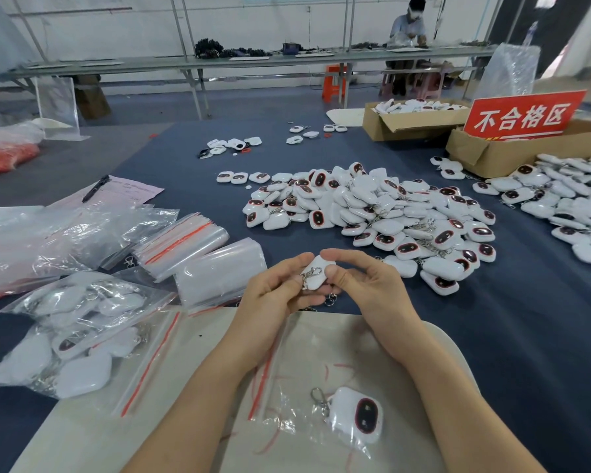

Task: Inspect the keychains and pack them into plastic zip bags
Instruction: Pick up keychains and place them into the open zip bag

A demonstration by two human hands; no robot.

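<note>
Keychain pile (372, 213) lies behind both hands, zip bags (198, 254) left, cardboard boxes (420, 122) far right.

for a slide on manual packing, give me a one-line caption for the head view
Left hand and right hand hold a white keychain for inspection; loose pile beyond, stacked zip bags at left.

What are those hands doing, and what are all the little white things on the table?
No machine here. The picture comes from a camera on a person's head, looking down at their hands. The left hand and right hand together hold a small white plastic keychain with a metal clip. On the dark blue table cover lie a big pile of white keychains and stacks of clear plastic zip bags. Nearest the camera, one white keychain with a dark oval face lies in a clear bag.
</note>
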